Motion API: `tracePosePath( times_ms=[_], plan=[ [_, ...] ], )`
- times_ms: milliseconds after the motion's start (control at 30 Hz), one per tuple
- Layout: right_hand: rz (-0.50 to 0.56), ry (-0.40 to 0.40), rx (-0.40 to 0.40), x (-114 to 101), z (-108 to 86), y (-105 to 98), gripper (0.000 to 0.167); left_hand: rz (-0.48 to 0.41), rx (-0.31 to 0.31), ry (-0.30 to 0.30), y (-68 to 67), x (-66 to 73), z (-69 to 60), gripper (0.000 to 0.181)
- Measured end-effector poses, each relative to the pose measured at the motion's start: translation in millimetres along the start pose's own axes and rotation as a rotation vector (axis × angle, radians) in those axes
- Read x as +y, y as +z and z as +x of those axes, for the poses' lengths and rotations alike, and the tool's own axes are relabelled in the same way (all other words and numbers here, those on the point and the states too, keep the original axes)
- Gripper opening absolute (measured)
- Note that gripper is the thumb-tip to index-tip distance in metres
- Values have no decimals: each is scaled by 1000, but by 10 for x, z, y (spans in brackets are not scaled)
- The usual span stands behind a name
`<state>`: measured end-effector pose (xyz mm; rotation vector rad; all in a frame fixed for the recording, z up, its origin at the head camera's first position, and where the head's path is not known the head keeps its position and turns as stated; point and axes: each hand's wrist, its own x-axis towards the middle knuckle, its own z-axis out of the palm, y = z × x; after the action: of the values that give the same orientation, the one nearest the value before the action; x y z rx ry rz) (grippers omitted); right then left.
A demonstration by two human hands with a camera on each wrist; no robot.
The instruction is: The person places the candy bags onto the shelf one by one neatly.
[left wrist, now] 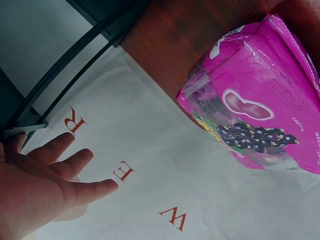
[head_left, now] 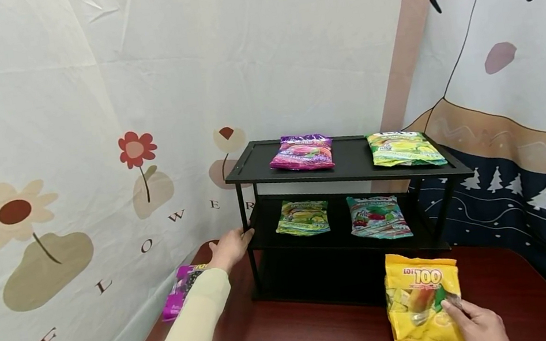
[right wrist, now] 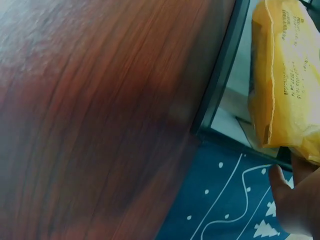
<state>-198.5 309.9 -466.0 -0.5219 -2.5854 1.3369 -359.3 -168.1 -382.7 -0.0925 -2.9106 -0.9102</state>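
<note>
A yellow candy bag (head_left: 423, 306) marked "100" stands upright in front of the black shelf rack (head_left: 305, 174). At its lower right my right hand (head_left: 475, 325) pinches it, thumb over the front. The right wrist view shows the back of that bag (right wrist: 292, 85) above the hand (right wrist: 300, 200). My left hand (head_left: 231, 249) touches the rack's left post at the middle tier. In the left wrist view the left hand (left wrist: 45, 185) has its fingers spread, beside the post. A purple candy bag (left wrist: 250, 100) with dark berries lies near the left forearm, partly hidden by it in the head view.
On the top tier lie a purple candy bag (head_left: 304, 153) and a yellow-green bag (head_left: 403, 149). The middle tier holds a green bag (head_left: 303, 217) and a teal bag (head_left: 378, 217). Printed cloth (head_left: 261, 50) hangs behind the dark red wooden table (head_left: 301, 335).
</note>
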Motion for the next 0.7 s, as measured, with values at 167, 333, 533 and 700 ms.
tracePosePath(
  times_ms=[167, 333, 533, 700],
  plan=[
    [9, 4, -104, -37, 33, 49, 72, 4, -4, -5, -6, 10, -8, 53],
    [23, 7, -152, -39, 57, 136, 67, 26, -6, -16, -9, 22, -15, 53],
    [85, 30, -216, -74, 87, 233, 67, 28, -4, -15, -10, 24, -13, 53],
    [94, 13, -236, -147, 137, 318, 62, 21, -2, -15, -5, 22, -14, 53]
  ],
)
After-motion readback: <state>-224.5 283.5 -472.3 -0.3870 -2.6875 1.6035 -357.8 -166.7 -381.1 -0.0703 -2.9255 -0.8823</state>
